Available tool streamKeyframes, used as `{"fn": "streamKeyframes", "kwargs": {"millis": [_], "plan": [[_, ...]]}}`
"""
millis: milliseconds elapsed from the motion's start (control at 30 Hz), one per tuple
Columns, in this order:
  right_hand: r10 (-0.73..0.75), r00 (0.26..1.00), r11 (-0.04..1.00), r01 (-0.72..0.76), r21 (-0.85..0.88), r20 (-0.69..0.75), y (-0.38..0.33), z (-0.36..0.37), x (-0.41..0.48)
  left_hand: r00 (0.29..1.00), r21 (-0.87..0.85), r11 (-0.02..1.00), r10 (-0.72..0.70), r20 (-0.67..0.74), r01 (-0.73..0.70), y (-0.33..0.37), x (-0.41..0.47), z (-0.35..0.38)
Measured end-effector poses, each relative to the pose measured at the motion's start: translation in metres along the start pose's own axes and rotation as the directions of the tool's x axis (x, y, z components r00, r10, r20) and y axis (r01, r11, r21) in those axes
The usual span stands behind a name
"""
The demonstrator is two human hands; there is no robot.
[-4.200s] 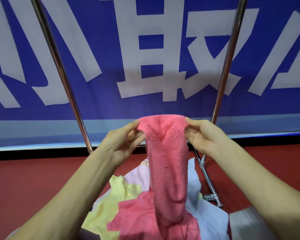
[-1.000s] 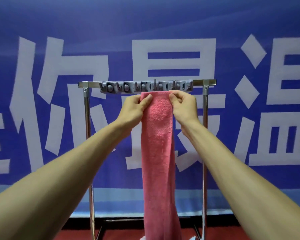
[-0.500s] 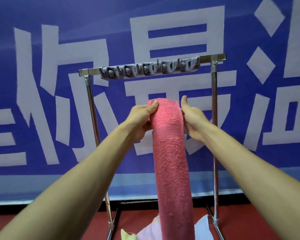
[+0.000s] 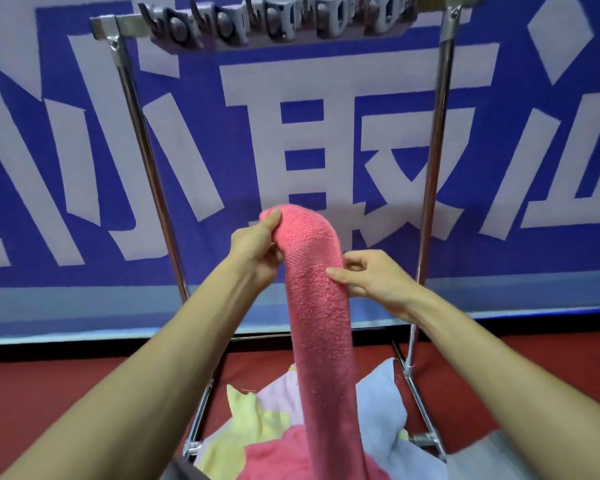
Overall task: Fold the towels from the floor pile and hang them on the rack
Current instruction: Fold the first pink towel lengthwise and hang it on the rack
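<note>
Towel under handling: a pink towel [image 4: 321, 306], folded into a long narrow strip, is hanging at the centre of the frame, in front of the rack [image 4: 433, 168] and well below its top bar [image 4: 125, 24]. It is not touching the rack.

The left hand [image 4: 257, 251] is gripping the towel at its upper bend. Its fingers [image 4: 271, 220] are clamped on the left side of the fold, with the thumb lying on top. The right hand [image 4: 378, 282] is pinching the right edge a little lower down. Its thumb is pressing on the front face and the other fingers are curling behind the cloth. From the bend, the strip is dropping straight down toward the lower centre of the frame.

The pile [image 4: 378, 410] is lying on the red floor [image 4: 66, 393] at the bottom centre, between the rack's two posts. It is showing a yellow towel [image 4: 250, 420], a pale blue one, a lilac one and another pink one. The lower end of the held strip is overlapping the pile; whether it is touching cannot be told.

A grey clip strip [image 4: 274, 22] is running along the top bar at the upper edge of the frame. A blue banner [image 4: 49, 98] with large white characters is filling the background.
</note>
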State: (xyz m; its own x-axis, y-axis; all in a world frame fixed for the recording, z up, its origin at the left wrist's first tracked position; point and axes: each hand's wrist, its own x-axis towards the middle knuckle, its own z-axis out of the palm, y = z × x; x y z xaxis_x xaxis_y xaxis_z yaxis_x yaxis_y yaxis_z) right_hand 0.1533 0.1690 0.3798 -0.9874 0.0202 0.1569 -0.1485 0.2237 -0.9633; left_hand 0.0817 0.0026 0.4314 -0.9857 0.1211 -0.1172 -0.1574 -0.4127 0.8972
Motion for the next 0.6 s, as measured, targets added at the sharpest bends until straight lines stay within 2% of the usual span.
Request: {"fn": "streamKeyframes", "kwargs": {"millis": [200, 333, 400, 467, 533, 600], "plan": [[0.016, 0.990, 0.997, -0.027, -0.075, -0.140, 0.061, 0.016, -0.003, 0.986, -0.184, 0.972, -0.161, -0.051, 0.149, -0.062, 0.020, -0.042], [-0.045, 0.991, 0.967, 0.012, -0.255, -0.124, 0.076, 0.026, 0.005, 0.981, -0.236, 0.952, -0.189, 0.039, 0.193, -0.105, 0.022, -0.067], [-0.101, 0.983, 0.940, 0.044, -0.340, -0.150, 0.076, 0.030, 0.007, 0.981, -0.133, 0.973, -0.179, 0.070, 0.187, -0.116, 0.017, -0.071], [-0.145, 0.970, 0.920, 0.060, -0.388, -0.195, 0.075, 0.033, 0.006, 0.983, 0.027, 0.983, -0.180, 0.025, 0.179, -0.121, 0.013, -0.075], [-0.142, 0.963, 0.936, 0.055, -0.347, -0.230, 0.074, 0.035, 0.003, 0.957, 0.129, 0.952, -0.284, 0.050, 0.276, -0.121, 0.007, -0.078], [-0.093, 0.963, 0.968, 0.029, -0.248, -0.253, 0.071, 0.036, 0.000, 0.885, 0.248, 0.887, -0.436, 0.165, 0.391, -0.120, -0.001, -0.083]]}}
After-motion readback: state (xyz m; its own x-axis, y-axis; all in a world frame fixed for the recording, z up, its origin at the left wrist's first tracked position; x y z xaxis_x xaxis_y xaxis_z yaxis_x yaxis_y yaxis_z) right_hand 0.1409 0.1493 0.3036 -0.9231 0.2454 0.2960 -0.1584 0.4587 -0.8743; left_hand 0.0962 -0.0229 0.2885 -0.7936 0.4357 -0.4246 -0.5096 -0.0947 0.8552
